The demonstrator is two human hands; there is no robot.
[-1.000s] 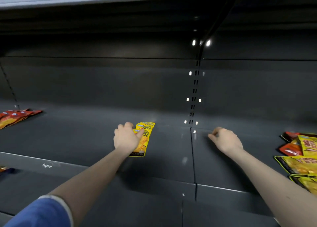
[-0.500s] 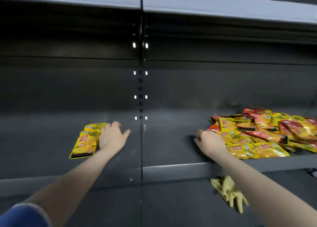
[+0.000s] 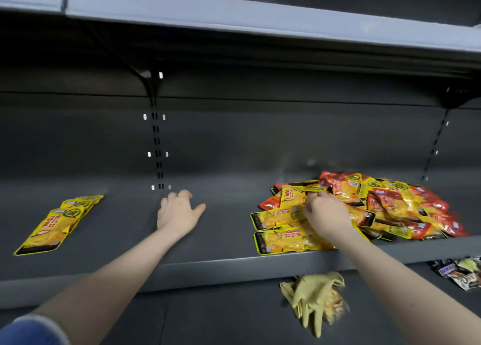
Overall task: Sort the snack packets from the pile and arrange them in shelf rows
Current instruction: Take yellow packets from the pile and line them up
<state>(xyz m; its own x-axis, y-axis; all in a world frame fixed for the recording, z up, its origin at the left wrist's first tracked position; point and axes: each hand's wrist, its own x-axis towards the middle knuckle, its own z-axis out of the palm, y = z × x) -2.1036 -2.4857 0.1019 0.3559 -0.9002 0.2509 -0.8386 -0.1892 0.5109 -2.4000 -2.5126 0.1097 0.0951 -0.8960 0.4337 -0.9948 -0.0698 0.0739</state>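
Observation:
A pile of yellow and red snack packets [image 3: 385, 204] lies on the right part of the dark shelf [image 3: 229, 264]. My right hand [image 3: 326, 214] rests on the pile's left edge, fingers curled down onto a yellow packet [image 3: 294, 196]; whether it grips the packet is unclear. A short overlapping row of yellow packets [image 3: 56, 222] lies at the shelf's left. My left hand [image 3: 178, 212] hovers over bare shelf between the row and the pile, fingers apart, holding nothing.
A grey upper shelf [image 3: 260, 19] hangs overhead. On the lower shelf lie crumpled yellow gloves [image 3: 315, 296] and dark candy wrappers [image 3: 460, 271] at the far right. A slotted upright [image 3: 157, 146] runs down the back panel.
The view has swung right. My left hand left the yellow row and moved right over bare shelf. My right hand travelled to the pile and now lies on its left edge.

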